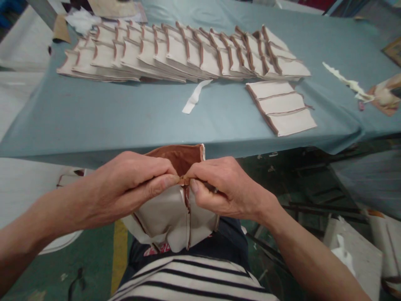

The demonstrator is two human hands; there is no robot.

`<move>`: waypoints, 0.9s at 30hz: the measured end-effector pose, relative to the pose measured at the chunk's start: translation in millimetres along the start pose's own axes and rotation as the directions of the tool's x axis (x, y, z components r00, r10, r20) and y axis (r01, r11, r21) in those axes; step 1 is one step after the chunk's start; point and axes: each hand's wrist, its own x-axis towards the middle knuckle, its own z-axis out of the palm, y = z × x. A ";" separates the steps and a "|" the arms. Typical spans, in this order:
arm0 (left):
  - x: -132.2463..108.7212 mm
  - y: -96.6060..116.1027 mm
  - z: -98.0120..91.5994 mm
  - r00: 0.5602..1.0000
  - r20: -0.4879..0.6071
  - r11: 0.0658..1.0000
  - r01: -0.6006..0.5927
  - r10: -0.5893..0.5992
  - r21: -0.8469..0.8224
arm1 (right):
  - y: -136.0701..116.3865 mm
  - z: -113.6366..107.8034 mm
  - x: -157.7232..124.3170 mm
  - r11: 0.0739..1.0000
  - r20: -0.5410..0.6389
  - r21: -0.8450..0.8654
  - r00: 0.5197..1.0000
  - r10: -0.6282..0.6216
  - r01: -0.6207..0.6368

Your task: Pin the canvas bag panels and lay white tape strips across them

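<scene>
Between my hands, close to my body, is a sewn piece (169, 217) with a pale outer side, brown edging and seams, and a brown inner side (171, 155) showing behind my fingers. My left hand (138, 184) pinches its brown upper edge just left of a vertical seam. Directly opposite, my right hand (219, 184) pinches the same edge, the fingertips of both hands almost touching. Thumbs face me and the index fingers lie over the far side. Its lower part hangs in front of my striped top (194, 278).
A blue-covered table (125, 121) stands ahead, its front edge just beyond the piece. A long overlapping row of similar pale pieces (175, 50) lies on it. One separate piece (288, 108) is nearer, at right, and a white strip (196, 96) lies midway.
</scene>
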 end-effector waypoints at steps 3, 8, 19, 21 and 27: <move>-0.9 -8.1 6.7 0.996 -0.017 0.996 -0.090 0.090 0.014 | 2.2 3.6 -3.1 1.000 -0.053 -0.013 0.999 -0.011 0.010; -2.9 -18.5 19.5 0.987 -0.110 0.992 -0.106 0.113 0.064 | 10.2 12.4 -6.4 0.999 -0.102 -0.006 0.994 -0.037 0.036; 3.2 15.0 4.8 0.989 0.006 0.984 -0.146 0.146 0.106 | -13.3 -9.6 -11.7 0.964 0.065 -0.241 0.993 -0.096 0.109; 5.6 19.7 9.6 0.984 -0.041 0.984 -0.173 0.175 0.043 | -14.2 -13.7 -13.8 0.968 0.101 -0.220 0.990 -0.097 0.118; 9.4 18.7 25.1 0.976 -0.154 0.980 -0.172 0.156 -0.097 | -2.7 -13.5 -20.0 0.989 0.044 -0.026 0.988 -0.146 0.147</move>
